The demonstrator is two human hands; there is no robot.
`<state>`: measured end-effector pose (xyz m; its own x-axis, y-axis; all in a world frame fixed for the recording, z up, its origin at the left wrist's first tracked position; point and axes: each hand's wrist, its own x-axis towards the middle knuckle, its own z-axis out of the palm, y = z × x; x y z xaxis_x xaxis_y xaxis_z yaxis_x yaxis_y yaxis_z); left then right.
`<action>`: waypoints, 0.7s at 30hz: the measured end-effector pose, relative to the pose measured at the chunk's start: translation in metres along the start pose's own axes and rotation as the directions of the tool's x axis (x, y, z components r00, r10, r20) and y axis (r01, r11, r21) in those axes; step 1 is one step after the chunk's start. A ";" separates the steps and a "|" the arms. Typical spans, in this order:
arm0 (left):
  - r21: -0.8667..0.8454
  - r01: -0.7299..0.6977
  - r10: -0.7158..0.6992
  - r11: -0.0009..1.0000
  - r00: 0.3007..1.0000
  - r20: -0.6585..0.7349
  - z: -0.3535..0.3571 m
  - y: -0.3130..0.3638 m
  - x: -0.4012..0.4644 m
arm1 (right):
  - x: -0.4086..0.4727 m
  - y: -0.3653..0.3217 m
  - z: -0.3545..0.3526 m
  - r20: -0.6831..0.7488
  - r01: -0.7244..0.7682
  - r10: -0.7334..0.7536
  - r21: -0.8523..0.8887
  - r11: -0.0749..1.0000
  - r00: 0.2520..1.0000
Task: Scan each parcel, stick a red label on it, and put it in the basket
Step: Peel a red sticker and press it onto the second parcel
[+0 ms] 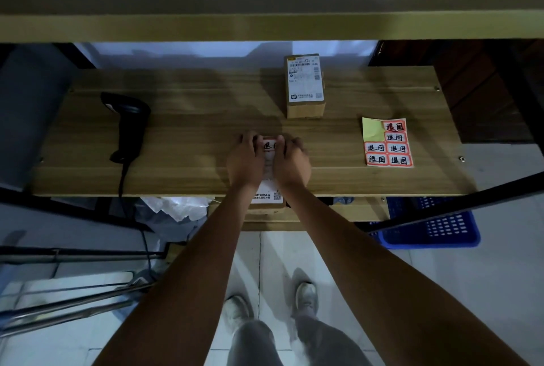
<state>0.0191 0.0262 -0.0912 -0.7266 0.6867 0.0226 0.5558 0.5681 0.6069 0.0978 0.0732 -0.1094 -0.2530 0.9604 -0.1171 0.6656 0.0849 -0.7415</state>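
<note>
A cardboard parcel (268, 195) with a white shipping label lies at the front edge of the wooden shelf (188, 130). A red label (269, 145) sits on its far end. My left hand (245, 159) and my right hand (291, 161) lie flat on the parcel's top, either side of the red label, fingertips touching it. They hide most of the parcel. A second parcel (306, 85) stands at the back of the shelf. A sheet of red labels (388, 144) lies to the right. A black barcode scanner (126, 124) lies at the left.
A blue plastic basket (435, 227) stands on the floor under the shelf's right end. A black bar (459, 203) crosses above it. An upper shelf board (265, 27) overhangs the work surface. Metal rods and crumpled plastic lie lower left.
</note>
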 end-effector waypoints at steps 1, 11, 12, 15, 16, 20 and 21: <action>0.003 -0.003 0.003 1.000 1.000 0.001 0.000 0.000 0.000 | 0.000 -0.001 0.000 -0.003 0.000 0.000 -0.004 1.000 1.000; -0.184 0.034 -0.025 0.982 0.999 0.048 0.002 -0.005 0.000 | -0.002 -0.001 0.003 -0.044 -0.027 0.029 0.066 0.997 0.999; -0.215 0.050 -0.039 0.975 0.998 0.056 0.000 -0.005 0.000 | -0.003 0.000 0.003 -0.047 -0.036 0.040 0.075 0.997 0.998; -0.288 0.081 -0.051 0.954 0.992 0.111 0.000 -0.006 0.001 | -0.004 -0.002 0.001 -0.022 -0.032 0.034 0.070 0.997 0.999; -0.304 0.085 -0.046 0.949 0.990 0.133 -0.001 -0.006 0.000 | -0.003 -0.001 0.000 -0.006 -0.027 0.028 0.064 0.998 1.000; -0.330 0.081 -0.025 0.940 0.985 0.170 -0.002 -0.007 0.000 | -0.004 -0.001 -0.003 0.026 -0.031 0.028 0.085 0.996 0.999; -0.332 0.086 -0.026 0.939 0.983 0.183 -0.003 -0.008 0.001 | -0.004 0.000 -0.004 0.033 -0.040 0.037 0.106 0.994 0.999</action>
<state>0.0125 0.0213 -0.0933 -0.6544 0.7433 -0.1388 0.3254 0.4426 0.8356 0.1014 0.0704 -0.1062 -0.2515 0.9534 -0.1664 0.5972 0.0176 -0.8019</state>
